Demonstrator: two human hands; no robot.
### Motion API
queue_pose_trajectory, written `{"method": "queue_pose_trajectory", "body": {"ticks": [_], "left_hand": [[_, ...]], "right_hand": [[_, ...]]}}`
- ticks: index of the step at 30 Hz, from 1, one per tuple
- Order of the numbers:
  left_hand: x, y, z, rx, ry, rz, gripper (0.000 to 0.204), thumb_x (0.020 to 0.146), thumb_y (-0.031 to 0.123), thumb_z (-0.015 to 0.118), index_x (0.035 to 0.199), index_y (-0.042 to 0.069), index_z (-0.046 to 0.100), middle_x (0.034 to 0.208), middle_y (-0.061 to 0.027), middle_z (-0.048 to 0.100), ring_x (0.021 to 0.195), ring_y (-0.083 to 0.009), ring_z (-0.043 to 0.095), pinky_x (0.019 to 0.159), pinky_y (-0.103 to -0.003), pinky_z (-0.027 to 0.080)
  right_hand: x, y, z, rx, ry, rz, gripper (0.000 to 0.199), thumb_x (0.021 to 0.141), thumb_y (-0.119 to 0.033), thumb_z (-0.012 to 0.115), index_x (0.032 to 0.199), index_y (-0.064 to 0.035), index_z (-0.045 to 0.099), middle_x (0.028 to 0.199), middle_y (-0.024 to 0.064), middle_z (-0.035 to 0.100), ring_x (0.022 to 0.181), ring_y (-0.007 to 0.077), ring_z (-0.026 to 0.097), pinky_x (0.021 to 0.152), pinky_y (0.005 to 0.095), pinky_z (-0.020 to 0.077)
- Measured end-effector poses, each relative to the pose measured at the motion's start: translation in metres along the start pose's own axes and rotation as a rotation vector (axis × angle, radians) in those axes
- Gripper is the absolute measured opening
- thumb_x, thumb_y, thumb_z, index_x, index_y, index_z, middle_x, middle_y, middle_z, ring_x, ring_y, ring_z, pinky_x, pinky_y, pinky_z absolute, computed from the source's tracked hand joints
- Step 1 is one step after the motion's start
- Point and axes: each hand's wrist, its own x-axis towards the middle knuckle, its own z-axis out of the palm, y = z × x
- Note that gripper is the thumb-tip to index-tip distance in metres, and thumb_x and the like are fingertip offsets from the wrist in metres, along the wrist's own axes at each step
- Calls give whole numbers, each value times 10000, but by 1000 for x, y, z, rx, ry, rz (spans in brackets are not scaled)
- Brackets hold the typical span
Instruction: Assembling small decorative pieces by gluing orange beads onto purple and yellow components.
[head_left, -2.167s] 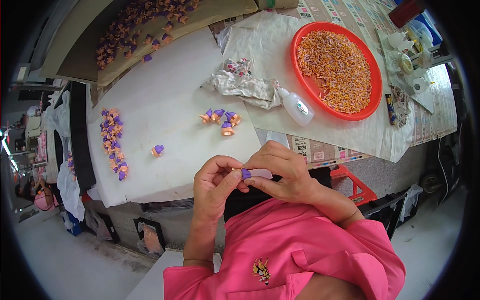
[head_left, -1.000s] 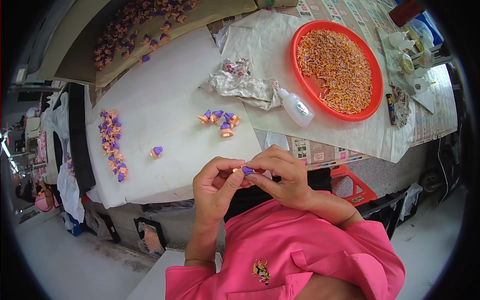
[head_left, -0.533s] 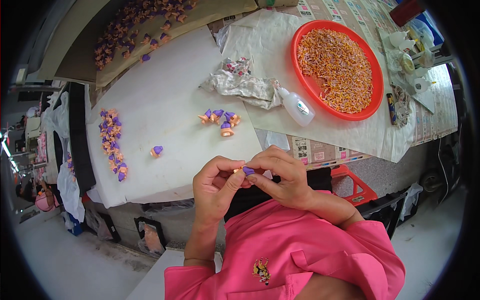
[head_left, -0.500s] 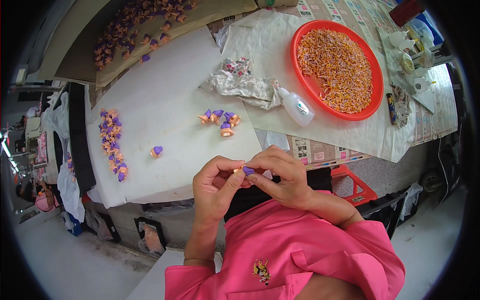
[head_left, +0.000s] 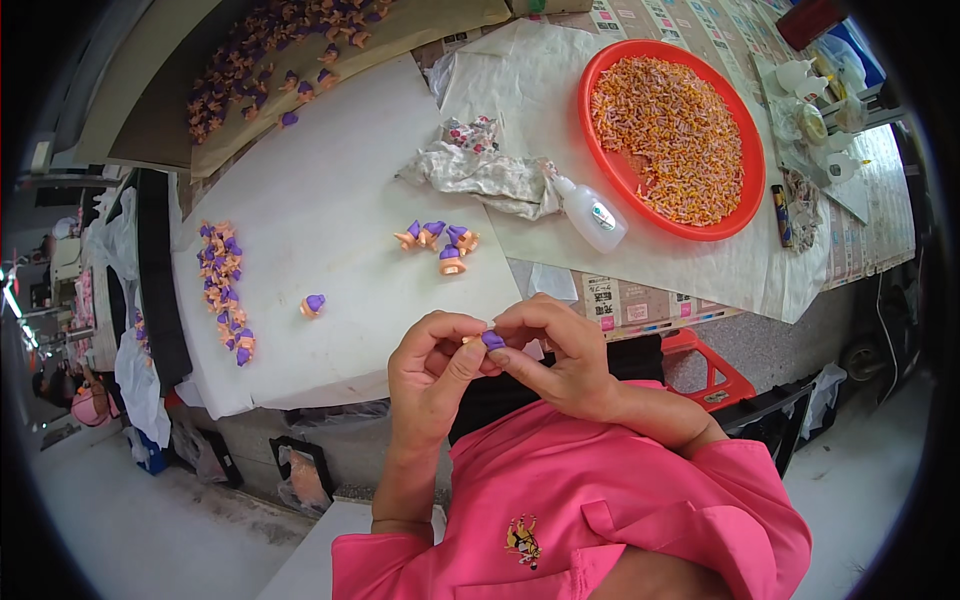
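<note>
Between my two hands, just off the table's near edge, is a small purple and peach plastic figure [head_left: 492, 341]. My left hand [head_left: 432, 362] pinches its peach side with thumb and fingers. From the other side, my right hand [head_left: 562, 358] grips it with thumb and forefinger at the purple part. The fingers cover much of the piece, so its full shape is hidden. Beyond my hands, a small cluster of similar figures [head_left: 452, 255] sits on the white table sheet [head_left: 350, 180]. A single figure [head_left: 313, 305] lies apart to the left.
A row of figures [head_left: 222, 280] lines the table's left side; many more lie in a box [head_left: 150, 120] at the far left. A red tray [head_left: 590, 130] holds tiny orange and pink pieces. Near it are a squeeze bottle [head_left: 597, 220], a crumpled cloth [head_left: 480, 180] and a red stool [head_left: 712, 370].
My hands stay almost in place, with the fingers shifting very slightly around the figure. The rest of the table looks the same.
</note>
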Motion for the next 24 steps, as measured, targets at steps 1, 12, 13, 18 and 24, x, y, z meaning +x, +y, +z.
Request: {"method": "queue_pose_trajectory", "body": {"ticks": [1,12,13,18,24], "left_hand": [[0,-1,-1,4,-2,-10,202,896,45,629,1065,-26,542,892,-93,625,751,-137,643,688,-264,563],[-1,-9,-7,-32,-47,-53,175,923,69,594,1057,-22,526,901,-88,629,759,-135,645,695,-263,558],[-1,-8,-6,-51,-44,-73,168,931,75,588,1057,-21,532,917,-83,622,785,-125,639,730,-271,567],[0,-9,-2,-99,-11,-79,165,942,72,568,1073,-18,525,964,-82,608,824,-117,634,773,-288,577],[3,-8,-13,-315,-91,-237,197,947,92,548,1113,-7,510,1000,-93,606,909,-154,636,848,-325,552]], "right_hand": [[1,-1,-1,-23,-17,-18,246,770,19,731,998,-1,639,910,86,631,728,136,617,620,252,512],[1,4,-3,-121,-83,-71,246,763,10,736,986,-1,633,908,84,631,730,146,615,623,261,513],[0,4,-3,-99,-76,-38,245,765,9,734,987,-1,630,907,84,630,731,148,618,625,260,514],[2,3,-1,-58,-36,36,183,792,-5,724,953,-3,636,880,66,623,734,110,621,609,227,480],[5,8,-5,-83,-89,-37,212,795,11,708,990,-16,629,956,76,651,777,173,636,676,264,502]]}}
